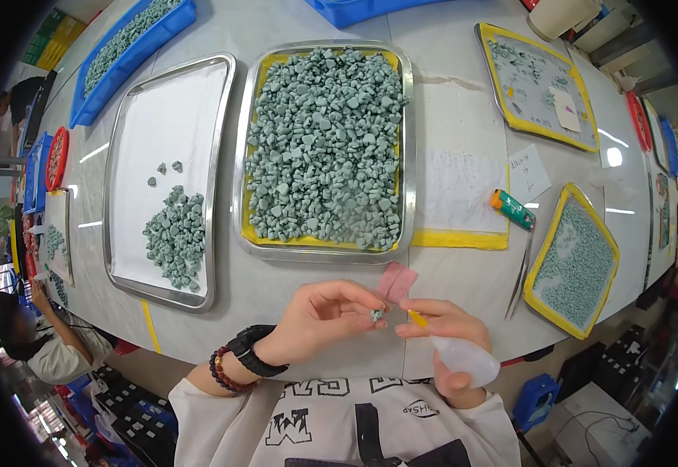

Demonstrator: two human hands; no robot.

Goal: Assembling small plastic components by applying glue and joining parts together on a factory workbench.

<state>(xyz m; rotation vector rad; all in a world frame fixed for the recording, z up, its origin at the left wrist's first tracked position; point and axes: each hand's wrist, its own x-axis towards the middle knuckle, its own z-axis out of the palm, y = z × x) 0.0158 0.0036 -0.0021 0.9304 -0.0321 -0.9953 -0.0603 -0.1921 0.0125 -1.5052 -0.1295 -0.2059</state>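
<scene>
My left hand (327, 315) pinches a small grey-green stone-like piece (376, 315) between thumb and fingertips, above the table's near edge. In my right hand (456, 331) is a translucent white squeeze bottle (467, 359), its yellow tip (418, 318) pointing toward the piece, a short gap apart. A folded pink cloth (396, 282) lies just beyond my fingers. Past it, a metal tray (323, 254) with a yellow-edged liner is heaped with similar grey-green pieces (323, 148). To its left, a white-lined metal tray (140, 148) carries a smaller pile (177, 237).
At right lie tweezers (521, 272), a green lighter (513, 209) and a yellow-edged paper sheet (463, 194). Yellow-rimmed trays stand farther right, one holding fine pieces (576, 261), another scattered bits (537, 86). A blue bin (125, 58) sits far left. Another person (47, 335) works at left.
</scene>
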